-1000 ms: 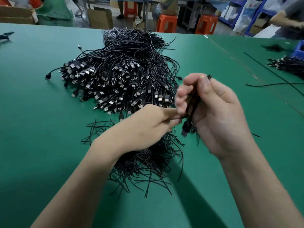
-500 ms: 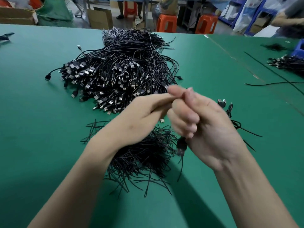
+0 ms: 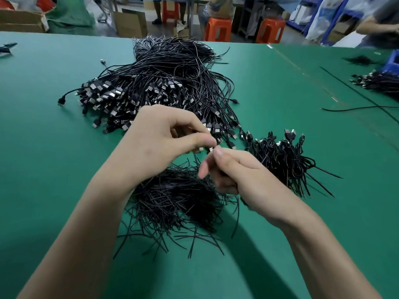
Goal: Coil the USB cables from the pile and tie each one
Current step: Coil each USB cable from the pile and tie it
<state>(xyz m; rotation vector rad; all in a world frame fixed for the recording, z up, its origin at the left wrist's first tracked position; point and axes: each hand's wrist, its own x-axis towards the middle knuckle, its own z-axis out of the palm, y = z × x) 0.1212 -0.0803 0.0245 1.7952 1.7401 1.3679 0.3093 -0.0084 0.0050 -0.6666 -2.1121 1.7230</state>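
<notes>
A big pile of loose black USB cables lies on the green table, its metal plugs fanned toward me. In front of it lies a heap of thin black twist ties. My right hand is curled round a coiled black cable, which is mostly hidden in the fist; a dark loop shows below the wrist. My left hand is just above and to the left. Its thumb and forefinger pinch a thin tie end at the right hand's fingertips. Tied coils are heaped to the right.
A long loose cable and another cable bundle beside a blue bin lie at the far right, where another person's arm shows. Orange stools and cardboard boxes stand beyond the table's far edge.
Both hands have dropped lower and nearer to me, over the tie heap. The right hand has turned palm-down, so the coil it showed before is now hidden. The tied heap on the right has come into view.
</notes>
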